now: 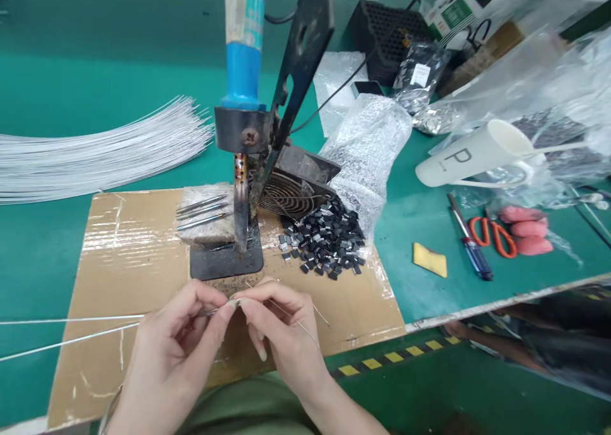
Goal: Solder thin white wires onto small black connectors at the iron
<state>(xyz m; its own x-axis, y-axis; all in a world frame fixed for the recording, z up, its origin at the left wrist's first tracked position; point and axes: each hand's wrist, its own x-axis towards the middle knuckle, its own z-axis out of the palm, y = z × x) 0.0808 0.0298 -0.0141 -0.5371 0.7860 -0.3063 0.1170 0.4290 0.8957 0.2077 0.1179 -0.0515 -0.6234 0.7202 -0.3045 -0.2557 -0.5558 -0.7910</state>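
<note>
My left hand [184, 342] pinches the ends of thin white wires [95, 319] that run off to the left. Its fingertips touch those of my right hand [281, 333], which is also closed in a pinch. Thin wire strands stick out between and behind the right fingers. What lies exactly between the fingertips is too small to tell. Both hands are over a cardboard sheet [128, 250]. Above them, a blue-handled soldering iron [243, 59] is held tip-down in a black stand [298, 59]. A heap of small black parts [331, 237] lies right of the stand.
A bundle of white wires [105, 155] lies at the left. Metal rods [203, 212] rest on a block beside the iron. At the right are a yellow sponge [429, 260], screwdriver [470, 237], orange-handled scissors [503, 237], white mug [472, 151] and plastic bags. Another person's arm [496, 346] shows lower right.
</note>
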